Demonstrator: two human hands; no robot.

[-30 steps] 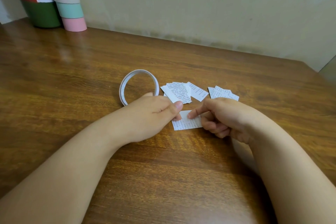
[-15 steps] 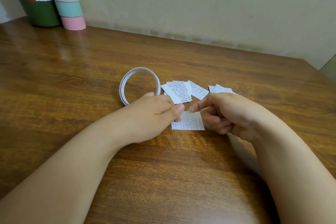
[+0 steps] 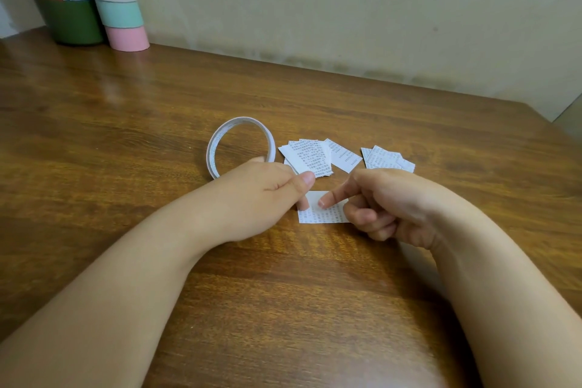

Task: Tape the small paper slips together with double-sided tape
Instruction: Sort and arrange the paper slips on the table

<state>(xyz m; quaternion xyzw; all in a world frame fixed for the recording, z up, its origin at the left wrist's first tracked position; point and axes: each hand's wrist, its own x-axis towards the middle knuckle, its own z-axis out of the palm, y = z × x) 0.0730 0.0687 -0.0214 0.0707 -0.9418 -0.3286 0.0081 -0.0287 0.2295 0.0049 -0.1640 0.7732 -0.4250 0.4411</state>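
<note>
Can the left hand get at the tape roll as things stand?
Probably yes: the left hand lies right beside the tape roll with nothing between them, but a finger presses the paper slip, so it must let go first.

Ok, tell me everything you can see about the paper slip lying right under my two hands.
The paper slip is a small white rectangle with rows of tiny grey print, too small to read. It lies flat on the wooden table, nearer you than the other slips. A plain white strip, possibly tape, runs along its far edge. The left hand has a fingertip on its left side, and the right hand presses its index fingertip near the strip.
</note>
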